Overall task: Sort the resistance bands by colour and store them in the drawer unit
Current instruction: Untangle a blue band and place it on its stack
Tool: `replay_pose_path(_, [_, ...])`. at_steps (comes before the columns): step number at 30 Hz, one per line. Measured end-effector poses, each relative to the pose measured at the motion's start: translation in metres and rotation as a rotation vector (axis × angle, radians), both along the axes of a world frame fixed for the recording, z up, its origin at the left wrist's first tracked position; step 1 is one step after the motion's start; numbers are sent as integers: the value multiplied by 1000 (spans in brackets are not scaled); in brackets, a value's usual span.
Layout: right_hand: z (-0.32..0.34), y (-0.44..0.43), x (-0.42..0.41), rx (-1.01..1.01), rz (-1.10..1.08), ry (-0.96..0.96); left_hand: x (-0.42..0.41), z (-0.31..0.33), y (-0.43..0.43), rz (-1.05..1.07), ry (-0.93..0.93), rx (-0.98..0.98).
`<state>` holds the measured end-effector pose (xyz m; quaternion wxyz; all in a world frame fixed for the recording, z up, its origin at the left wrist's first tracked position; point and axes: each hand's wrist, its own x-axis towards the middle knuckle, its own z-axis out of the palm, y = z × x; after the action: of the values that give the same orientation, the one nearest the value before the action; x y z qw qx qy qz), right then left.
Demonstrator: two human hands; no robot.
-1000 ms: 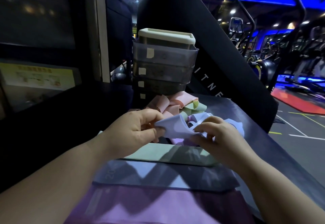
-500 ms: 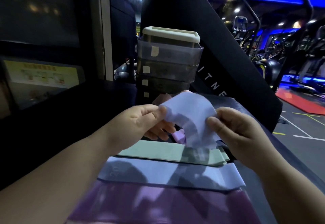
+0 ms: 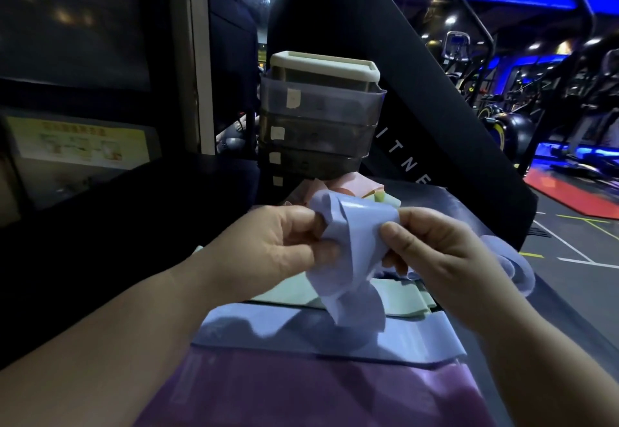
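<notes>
Sorting step in hand: left hand (image 3: pixel 284 242) and right hand (image 3: pixel 432 252) each pinch the crumpled blue band (image 3: pixel 351 242). Next: flatten it onto the laid-out blue band (image 3: pixel 318 336).

The bare left forearm (image 3: pixel 134 326) comes in from the lower left and the bare right forearm (image 3: pixel 542 359) from the lower right, so that the two hands meet close together in the middle of the view, backs turned toward the camera. The left hand (image 3: pixel 281 245) has its fingers curled in and pinches one side of a crumpled pale blue resistance band (image 3: pixel 355 235) against its thumb. The right hand (image 3: pixel 438 252) grips the other side, thumb (image 3: pixel 395 235) lying on the near face and the fingers curled behind it.
</notes>
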<state>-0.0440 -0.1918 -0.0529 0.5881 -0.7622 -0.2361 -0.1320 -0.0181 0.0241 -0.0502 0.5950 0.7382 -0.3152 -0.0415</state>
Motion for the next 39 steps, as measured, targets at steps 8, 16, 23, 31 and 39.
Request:
replay_pose_path(8, [-6,-13,12,180,52,185,6,3,8,132,-12,-115])
replay_pose_path(16, [-11,-21,17,-41,-134,368,14,0,12,201,30,-97])
replay_pose_path(23, [-11,-31,22,96,-149,423,20,0,22,297,24,-58])
replay_pose_path(31, [-6,-36,22,442,-168,482,22,-1,32,205,55,111])
replay_pose_path(39, [-4,-41,21,467,-131,525,25,-9,35,313,-80,524])
